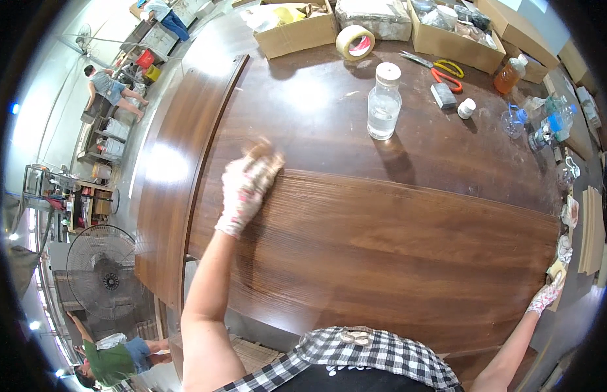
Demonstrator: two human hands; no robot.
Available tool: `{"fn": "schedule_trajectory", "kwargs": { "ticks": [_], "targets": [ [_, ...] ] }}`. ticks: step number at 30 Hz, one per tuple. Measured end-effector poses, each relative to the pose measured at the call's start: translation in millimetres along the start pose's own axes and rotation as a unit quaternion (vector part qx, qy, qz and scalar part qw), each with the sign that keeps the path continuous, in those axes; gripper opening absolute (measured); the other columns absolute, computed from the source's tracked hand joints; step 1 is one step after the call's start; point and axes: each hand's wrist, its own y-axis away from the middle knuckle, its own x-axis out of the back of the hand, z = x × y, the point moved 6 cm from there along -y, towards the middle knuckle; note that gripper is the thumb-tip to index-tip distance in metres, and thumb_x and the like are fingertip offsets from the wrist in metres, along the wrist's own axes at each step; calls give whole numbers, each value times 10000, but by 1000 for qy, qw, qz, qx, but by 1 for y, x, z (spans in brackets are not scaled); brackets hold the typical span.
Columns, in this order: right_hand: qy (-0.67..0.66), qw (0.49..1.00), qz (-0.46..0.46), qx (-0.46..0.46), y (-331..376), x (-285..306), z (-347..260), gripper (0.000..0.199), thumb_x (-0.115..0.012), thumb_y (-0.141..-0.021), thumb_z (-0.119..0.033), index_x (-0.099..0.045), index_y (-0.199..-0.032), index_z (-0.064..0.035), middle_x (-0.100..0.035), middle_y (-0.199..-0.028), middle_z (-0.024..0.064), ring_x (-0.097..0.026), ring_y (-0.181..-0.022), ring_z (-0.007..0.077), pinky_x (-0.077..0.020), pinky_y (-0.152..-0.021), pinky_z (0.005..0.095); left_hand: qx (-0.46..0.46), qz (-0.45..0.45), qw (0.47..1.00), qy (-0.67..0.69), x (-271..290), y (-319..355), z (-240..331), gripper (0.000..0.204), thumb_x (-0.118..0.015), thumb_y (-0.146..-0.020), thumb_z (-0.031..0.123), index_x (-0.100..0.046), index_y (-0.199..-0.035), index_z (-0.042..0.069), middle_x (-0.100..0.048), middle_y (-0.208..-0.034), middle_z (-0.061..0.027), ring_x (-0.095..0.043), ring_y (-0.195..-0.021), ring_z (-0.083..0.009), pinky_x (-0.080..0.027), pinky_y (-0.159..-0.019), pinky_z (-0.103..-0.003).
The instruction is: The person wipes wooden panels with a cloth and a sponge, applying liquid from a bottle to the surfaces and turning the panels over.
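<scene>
My left hand (pixel 246 191), in a white patterned glove, is over the left end of a dark brown wood-grain panel (pixel 395 255). Its fingers are smeared by motion and look stained tan; I cannot tell whether a cloth is under them. The panel lies on a dark brown wooden surface (pixel 303 130). At the panel's far right end, my right hand (pixel 545 297), gloved alike, has its fingers curled at the edge, touching or close to a pale yellow pad (pixel 557 269). What those fingers grip is too small to make out.
A clear bottle (pixel 384 108) stands beyond the panel, with scissors (pixel 440 68), a grey block (pixel 443 95) and a tape roll (pixel 355 43) farther back. Cardboard boxes (pixel 297 32) line the back. Several bottles stand right. A long brown board (pixel 179 176) lies left, near a fan (pixel 107 277).
</scene>
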Motion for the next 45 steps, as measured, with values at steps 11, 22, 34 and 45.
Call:
{"fn": "schedule_trajectory", "kwargs": {
  "ticks": [11, 22, 34, 45],
  "targets": [
    [-71, 993, 30, -94, 14, -14, -59, 468, -512, -925, -172, -430, -1365, -33, -430, -1354, 209, -473, -1211, 298, -410, -1017, 373, 181, 138, 966, 125, 62, 12, -78, 284, -510, -944, 45, -602, -1213, 53, -650, -1060, -76, -595, -1050, -194, -464, -971, -316],
    [-153, 982, 86, -63, 33, -21, -110, 349, -540, -953, -299, -600, -1076, 22, -616, -1014, 75, -547, -915, 166, -457, -836, 321, -104, -111, 987, 46, -75, 5, 229, 551, -646, -681, 131, -544, -1214, 43, -531, -1168, -115, -518, -1074, -315, -439, -757, -422],
    [-730, 610, 143, -274, 108, 14, -104, 393, -582, -894, -58, -483, -1264, 30, -529, -1249, 144, -501, -1172, 290, -437, -987, 484, -367, -140, 899, 193, -127, -6, 516, 460, -606, -699, 153, -599, -1151, 64, -573, -1158, -132, -507, -1123, -343, -402, -921, -511],
    [-251, 933, 118, -229, 232, 131, -140, 596, -708, -815, -110, -440, -1334, 8, -558, -1244, 101, -534, -1134, 183, -421, -994, 324, -409, -500, 592, 481, -49, 97, 565, 307, -559, -763, 2, -626, -1051, 85, -643, -942, -122, -617, -900, -321, -499, -755, -424]
  ]
}}
